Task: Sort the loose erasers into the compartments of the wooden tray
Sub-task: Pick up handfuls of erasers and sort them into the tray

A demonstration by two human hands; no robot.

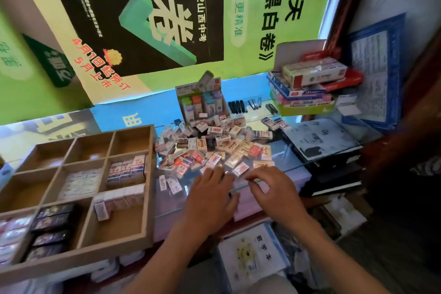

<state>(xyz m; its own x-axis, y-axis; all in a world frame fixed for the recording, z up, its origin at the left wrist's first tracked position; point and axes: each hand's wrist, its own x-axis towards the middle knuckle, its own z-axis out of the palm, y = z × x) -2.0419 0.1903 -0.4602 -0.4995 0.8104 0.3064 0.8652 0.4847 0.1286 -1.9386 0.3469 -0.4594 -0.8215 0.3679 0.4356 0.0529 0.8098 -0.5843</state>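
Two bare forearms reach over one glass countertop. One wooden tray of square compartments sits at its left; five compartments hold rows of wrapped erasers. One heap of loose erasers, small paper-sleeved blocks too many to count, lies right of it. Left hand rests palm-down, fingers spread flat. Right hand curls its fingertips; whether it grips anything is unclear.

The wooden tray is bare, matt, pale-brown board, the loose erasers lie in shiny clear film over printed paper sleeves, the counter top is smooth reflective glass, and the stacked boxes look like glossy printed card.
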